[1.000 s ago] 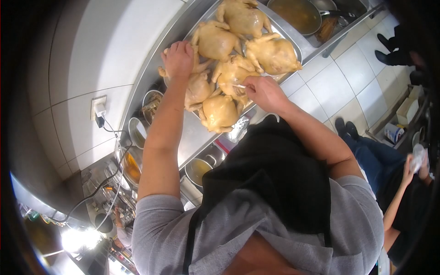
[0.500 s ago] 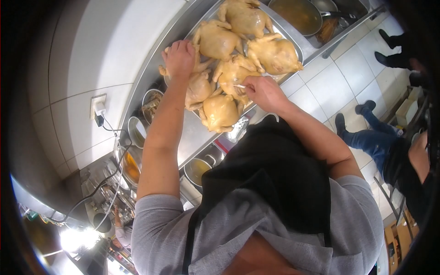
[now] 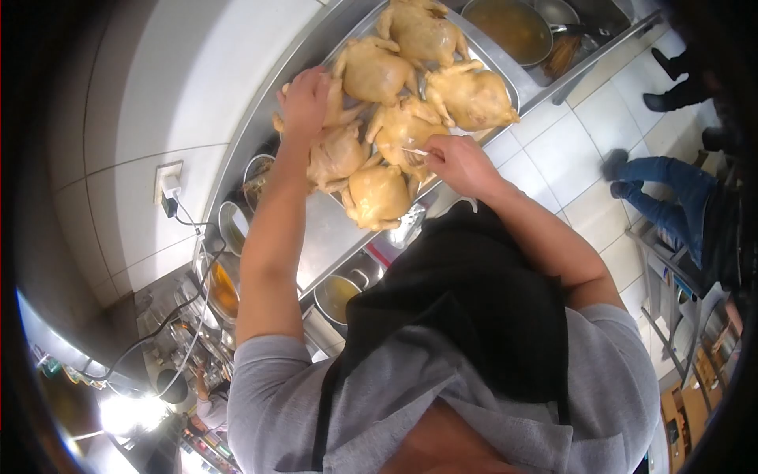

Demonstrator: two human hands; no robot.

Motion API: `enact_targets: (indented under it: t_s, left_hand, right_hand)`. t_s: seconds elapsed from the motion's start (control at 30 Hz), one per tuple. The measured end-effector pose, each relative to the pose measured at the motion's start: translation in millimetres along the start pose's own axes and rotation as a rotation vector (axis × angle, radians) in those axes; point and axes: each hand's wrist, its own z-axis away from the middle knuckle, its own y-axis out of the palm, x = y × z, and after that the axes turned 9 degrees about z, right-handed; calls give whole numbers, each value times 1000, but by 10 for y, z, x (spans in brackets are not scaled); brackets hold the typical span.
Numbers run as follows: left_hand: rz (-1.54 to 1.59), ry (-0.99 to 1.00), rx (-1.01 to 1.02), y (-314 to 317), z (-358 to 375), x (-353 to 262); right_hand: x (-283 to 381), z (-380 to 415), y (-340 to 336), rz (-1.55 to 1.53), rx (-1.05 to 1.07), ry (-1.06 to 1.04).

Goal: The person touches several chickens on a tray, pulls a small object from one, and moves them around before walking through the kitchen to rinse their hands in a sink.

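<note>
Several plucked, yellowish whole chickens (image 3: 377, 196) lie close together on a metal tray (image 3: 505, 71). My left hand (image 3: 306, 99) rests on a chicken at the tray's left side, its fingers bent and partly hidden from this angle. Pinched in my right hand (image 3: 459, 163) is a thin white stick-like item (image 3: 414, 151), whose tip points left over the middle chicken (image 3: 404, 130). The far end of that item lies at the chicken's surface; whether it goes in cannot be made out.
Beyond the tray, a pot of brownish liquid (image 3: 509, 30) stands in a sink. Metal containers (image 3: 233, 225) line the wall side, near an outlet (image 3: 169, 180). A smaller pot (image 3: 338, 299) sits by the apron. A person in jeans (image 3: 671, 182) is at the right.
My left hand has shifted slightly left. My right hand has barely moved, still pinching the white item. The person in jeans has moved up and to the right.
</note>
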Motion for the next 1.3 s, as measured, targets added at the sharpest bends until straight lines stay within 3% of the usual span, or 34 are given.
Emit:
enact_targets:
  t_s: [0.1,0.17,0.37,0.47,0.5,0.53,0.6,0.67,0.7,0.77,0.9,0.97,1.1,1.17,1.3]
  left_hand:
    - [267,-124,124,-156,8,54]
    - [428,48,-31,-247,-11,99]
    - [401,-1,-263,-760,281,-1]
    - [315,-41,-232,-835,665,64]
    - [412,-206,-208,-890,806,-76]
    - [405,-213,-210,-857,918,62]
    - [310,-616,-18,-587,1302,583]
    - [572,-687,-107,-281,1710,898]
    - [568,-683,-103,-339,1756,786]
    - [740,-1060,4,-466,1786,458]
    - [813,-1107,-29,-461,1698,481]
    - [847,-981,-53,-353,1538,718]
    - [966,-935,-140,-187,998,893]
    - [1245,-956,-88,-76,783,974]
    - [1455,-960,-116,-18,532,846]
  right_hand:
    - [-53,32,-31,-7,5,16]
    - [-63,36,-60,4,11,19]
    - [-145,145,-164,-15,-31,84]
    - [-246,236,-286,7,-16,156]
    - [-309,267,-300,4,-6,148]
    - [-376,292,-309,-9,-19,184]
    - [-426,312,-329,-27,-34,218]
    - [-437,323,-371,-50,-19,287]
    - [-445,324,-365,-55,-22,290]
    - [-461,307,-345,-85,-44,239]
    - [-506,264,-270,-80,-49,178]
    - [-484,253,-265,-96,-12,160]
    - [-463,281,-258,-117,-14,179]
    - [-501,309,-257,-138,10,184]
    - [-494,411,-355,-147,-37,175]
